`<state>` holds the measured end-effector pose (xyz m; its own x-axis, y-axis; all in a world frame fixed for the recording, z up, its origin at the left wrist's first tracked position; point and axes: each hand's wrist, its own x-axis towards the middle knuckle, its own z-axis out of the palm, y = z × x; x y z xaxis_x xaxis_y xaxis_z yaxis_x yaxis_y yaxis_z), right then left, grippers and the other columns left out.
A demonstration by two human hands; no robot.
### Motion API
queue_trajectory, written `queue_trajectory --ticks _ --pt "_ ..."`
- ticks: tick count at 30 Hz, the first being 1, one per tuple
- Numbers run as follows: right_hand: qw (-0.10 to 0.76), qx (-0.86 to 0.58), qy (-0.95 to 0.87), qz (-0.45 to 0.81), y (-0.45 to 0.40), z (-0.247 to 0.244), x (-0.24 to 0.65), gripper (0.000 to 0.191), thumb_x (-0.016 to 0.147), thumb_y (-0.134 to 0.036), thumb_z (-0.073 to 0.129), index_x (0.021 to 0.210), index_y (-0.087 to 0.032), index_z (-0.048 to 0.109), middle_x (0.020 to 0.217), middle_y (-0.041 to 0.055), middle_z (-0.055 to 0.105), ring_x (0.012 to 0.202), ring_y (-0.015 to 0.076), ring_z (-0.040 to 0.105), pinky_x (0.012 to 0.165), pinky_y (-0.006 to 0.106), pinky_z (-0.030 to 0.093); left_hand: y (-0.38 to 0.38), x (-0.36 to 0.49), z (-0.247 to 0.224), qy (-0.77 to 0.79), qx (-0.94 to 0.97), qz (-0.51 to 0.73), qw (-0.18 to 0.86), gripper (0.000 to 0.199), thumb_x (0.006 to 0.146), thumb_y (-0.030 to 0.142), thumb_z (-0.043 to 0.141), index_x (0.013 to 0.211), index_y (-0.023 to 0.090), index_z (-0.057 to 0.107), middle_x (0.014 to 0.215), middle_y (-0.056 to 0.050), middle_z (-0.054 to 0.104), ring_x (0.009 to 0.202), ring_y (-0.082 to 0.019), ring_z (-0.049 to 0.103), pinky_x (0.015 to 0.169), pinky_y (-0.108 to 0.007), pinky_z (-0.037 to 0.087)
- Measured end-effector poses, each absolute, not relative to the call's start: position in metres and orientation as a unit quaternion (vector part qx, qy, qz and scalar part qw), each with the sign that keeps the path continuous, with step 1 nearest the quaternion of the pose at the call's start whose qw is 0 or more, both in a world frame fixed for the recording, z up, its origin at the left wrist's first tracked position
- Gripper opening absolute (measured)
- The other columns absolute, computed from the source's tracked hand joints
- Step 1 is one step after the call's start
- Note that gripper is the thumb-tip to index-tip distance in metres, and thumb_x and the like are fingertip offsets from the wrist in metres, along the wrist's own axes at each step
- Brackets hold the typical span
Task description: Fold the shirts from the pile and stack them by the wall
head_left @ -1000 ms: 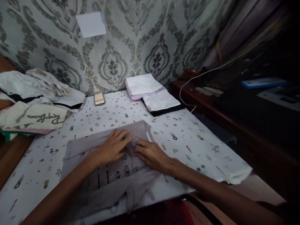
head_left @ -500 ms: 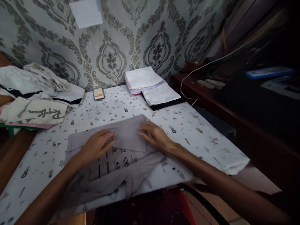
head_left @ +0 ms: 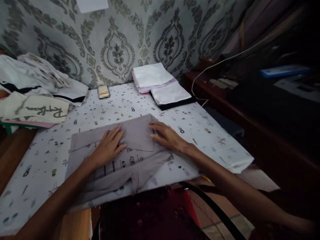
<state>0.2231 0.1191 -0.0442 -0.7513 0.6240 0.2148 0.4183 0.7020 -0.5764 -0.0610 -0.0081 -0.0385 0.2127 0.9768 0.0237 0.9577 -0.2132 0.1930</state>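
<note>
- One gray shirt [head_left: 83, 140] lies partly folded on a patterned sheet [head_left: 205, 123].
- Left hand [head_left: 109, 147]: palm down, fingers spread wide, grasping nothing.
- Right hand [head_left: 168, 136]: fingers loosely bent at the edge of the flap [head_left: 140, 131]; whether they pinch cloth cannot be told.
- Step, as judged: smoothing the turned-over flap; the next move calls for keeping its crease aligned.

Spread over the desk [head_left: 205, 143], a white printed cloth [head_left: 112, 110]; directly on it, near the front, a partly folded grey garment [head_left: 138, 133] with dark lettering; at the back, neatly folded fabrics [head_left: 151, 75], white, lilac and black; to their left, a small blurred pale item [head_left: 103, 92]; overlapping the left edge, a looser heap of clothes [head_left: 32, 75]
</note>
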Motion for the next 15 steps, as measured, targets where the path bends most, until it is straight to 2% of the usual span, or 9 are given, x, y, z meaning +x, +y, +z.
queue_trajectory --ticks 2,5,9,13,15 --pt "0.216 -0.283 -0.887 0.294 0.101 -0.035 0.243 0.034 0.098 -0.043 0.052 0.125 -0.025 0.062 0.136 0.0106 0.058 0.127 0.0265 0.054 0.106 0.051 0.045 -0.03 -0.056 -0.029 0.608 0.786 0.086 0.076 0.056 0.1 0.057 0.032 0.141 0.021 0.045 0.155 -0.013 0.04 0.144 -0.029 0.036 0.118 -0.052 0.029" --pt "0.225 -0.271 -0.886 0.301 0.066 -0.026 0.268 0.034 0.095 -0.044 0.058 0.124 -0.027 0.062 0.132 0.0102 0.059 0.12 0.0269 0.058 0.098 0.049 0.051 -0.07 -0.051 -0.021 0.569 0.812 0.1 0.084 0.043 0.099 0.052 0.041 0.132 0.026 0.053 0.139 -0.009 0.055 0.127 -0.027 0.051 0.108 -0.047 0.043" --pt "0.259 -0.224 -0.919 0.197 0.018 -0.03 0.276 0.036 0.093 -0.037 0.062 0.127 -0.024 0.058 0.128 0.0129 0.059 0.116 0.0278 0.056 0.095 0.049 0.051 -0.121 -0.059 -0.024 0.576 0.81 0.112 0.022 0.036 0.097 0.043 0.05 0.129 0.028 0.054 0.124 -0.009 0.062 0.113 -0.028 0.057 0.101 -0.05 0.046" --pt "0.214 -0.171 -0.948 0.161 -0.012 -0.035 0.253 0.032 0.097 -0.026 0.054 0.129 -0.02 0.056 0.124 0.0128 0.061 0.114 0.0261 0.054 0.093 0.045 0.051 -0.154 -0.079 -0.029 0.604 0.789 0.112 -0.012 0.032 0.096 0.037 0.05 0.126 0.028 0.055 0.119 -0.009 0.065 0.107 -0.028 0.061 0.091 -0.046 0.05" --pt "0.194 -0.16 -0.954 0.164 -0.018 -0.038 0.239 0.024 0.097 -0.022 0.052 0.12 -0.017 0.06 0.117 0.0123 0.063 0.106 0.0247 0.055 0.088 0.042 0.052 -0.166 -0.09 -0.032 0.607 0.787 0.11 -0.008 0.033 0.095 0.04 0.05 0.126 0.029 0.056 0.118 -0.008 0.066 0.104 -0.027 0.064 0.088 -0.044 0.052"
